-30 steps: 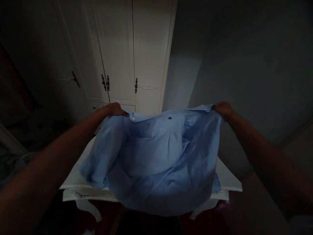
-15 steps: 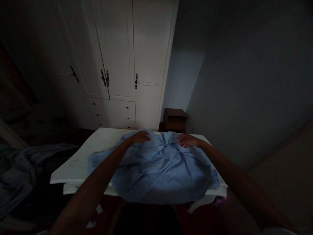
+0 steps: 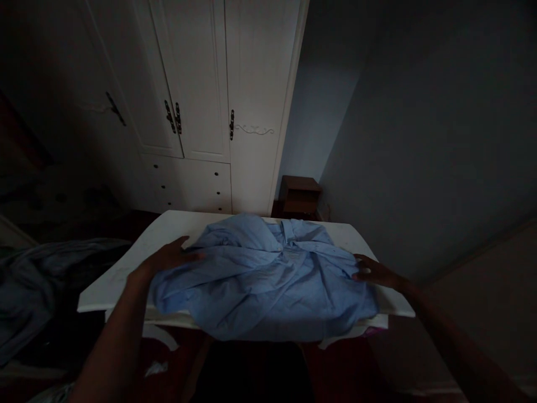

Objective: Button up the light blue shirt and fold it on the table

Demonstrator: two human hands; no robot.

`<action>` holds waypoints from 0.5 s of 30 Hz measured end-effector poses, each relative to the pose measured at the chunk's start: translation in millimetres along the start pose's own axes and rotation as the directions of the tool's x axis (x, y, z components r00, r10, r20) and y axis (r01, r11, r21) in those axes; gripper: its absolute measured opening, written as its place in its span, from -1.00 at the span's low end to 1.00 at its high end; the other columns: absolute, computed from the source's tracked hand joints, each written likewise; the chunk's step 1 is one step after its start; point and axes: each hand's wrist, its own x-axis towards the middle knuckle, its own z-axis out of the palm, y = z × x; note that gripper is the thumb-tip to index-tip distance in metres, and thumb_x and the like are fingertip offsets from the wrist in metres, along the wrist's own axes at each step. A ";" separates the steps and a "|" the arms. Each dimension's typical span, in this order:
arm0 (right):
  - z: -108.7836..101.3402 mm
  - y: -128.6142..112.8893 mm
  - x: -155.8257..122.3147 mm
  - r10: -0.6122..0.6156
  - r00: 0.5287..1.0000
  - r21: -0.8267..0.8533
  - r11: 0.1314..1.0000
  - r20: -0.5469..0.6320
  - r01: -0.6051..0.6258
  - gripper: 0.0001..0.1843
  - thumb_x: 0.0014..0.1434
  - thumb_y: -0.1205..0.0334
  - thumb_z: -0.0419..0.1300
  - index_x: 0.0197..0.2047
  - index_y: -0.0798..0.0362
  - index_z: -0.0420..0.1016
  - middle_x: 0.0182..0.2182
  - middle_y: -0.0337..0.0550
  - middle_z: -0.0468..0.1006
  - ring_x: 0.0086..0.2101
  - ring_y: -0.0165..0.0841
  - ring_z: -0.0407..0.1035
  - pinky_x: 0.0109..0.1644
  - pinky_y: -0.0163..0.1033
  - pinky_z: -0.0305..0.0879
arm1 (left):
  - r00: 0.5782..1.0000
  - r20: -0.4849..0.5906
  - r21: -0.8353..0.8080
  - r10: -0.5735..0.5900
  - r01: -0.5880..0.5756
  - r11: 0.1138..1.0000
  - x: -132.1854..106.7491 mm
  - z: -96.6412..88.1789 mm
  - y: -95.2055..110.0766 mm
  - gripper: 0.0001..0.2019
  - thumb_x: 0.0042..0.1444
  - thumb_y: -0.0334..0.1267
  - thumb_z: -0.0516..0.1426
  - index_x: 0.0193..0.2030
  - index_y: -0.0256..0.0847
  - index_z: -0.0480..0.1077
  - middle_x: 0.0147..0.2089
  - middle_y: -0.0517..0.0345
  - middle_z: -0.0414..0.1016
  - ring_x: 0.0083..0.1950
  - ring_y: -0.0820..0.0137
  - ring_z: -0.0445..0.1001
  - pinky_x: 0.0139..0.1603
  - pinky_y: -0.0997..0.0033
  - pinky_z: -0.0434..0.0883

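Observation:
A light blue button-up shirt [image 3: 268,280] lies spread and wrinkled on a white table [image 3: 146,246], its collar toward the far edge and its lower part hanging over the near edge. At the shirt's left side is my left hand [image 3: 168,258], open, with thumb and fingers apart against the cloth. My right hand [image 3: 377,273] rests at the right side of the shirt, fingertips touching the fabric. Its thumb and fingers are apart too, so it is open.
White wardrobes [image 3: 255,73] with dark handles stand behind the table. A small brown nightstand [image 3: 300,193] sits in the corner by the grey wall [image 3: 428,140]. Dark and grey clothes [image 3: 46,280] are heaped at the left. Something whitish and crumpled [image 3: 156,368] lies on the red floor.
Both hands have moved from near the collar outward and closer to me, left hand to the left side, right hand to the right. The shirt's front panels now lie more spread out sideways.

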 end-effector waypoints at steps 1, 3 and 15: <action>0.3 0.2 -0.7 0.002 1.000 0.035 0.999 0.015 -0.003 -0.17 -0.32 -0.27 0.40 -0.01 0.01 0.48 -0.17 0.09 0.59 -0.07 0.08 0.47 -0.01 0.06 0.42 | 0.999 0.054 -0.009 -0.005 0.006 1.000 -3.2 -5.4 -5.6 0.11 -0.31 0.32 0.22 0.34 -0.38 0.19 0.08 -0.29 0.51 0.04 0.02 0.55 0.05 0.20 0.46; 1.2 -4.1 -0.3 -0.016 1.000 0.110 0.994 0.012 0.015 -0.27 -0.27 -0.28 0.38 -0.10 0.02 0.49 -0.30 0.00 0.58 -0.19 -0.02 0.50 -0.09 0.02 0.43 | 0.991 0.134 0.019 0.004 -0.007 1.000 -8.5 -15.1 -13.8 0.04 -0.41 0.31 0.25 0.20 -0.35 0.35 0.03 -0.28 0.54 0.01 -0.01 0.55 0.05 0.17 0.45; -4.8 -71.5 7.3 0.036 0.982 0.083 0.996 -0.186 -0.021 -0.54 -0.19 -0.19 0.29 -0.65 0.06 0.34 -0.69 -0.29 0.26 -0.62 -0.44 0.20 -0.59 -0.34 0.11 | 0.915 -0.325 -0.836 -0.239 -0.160 0.524 -86.9 -24.7 97.7 -0.54 0.03 0.25 0.05 -0.17 -0.06 0.41 -0.30 0.15 0.56 -0.17 0.11 0.56 -0.22 0.16 0.53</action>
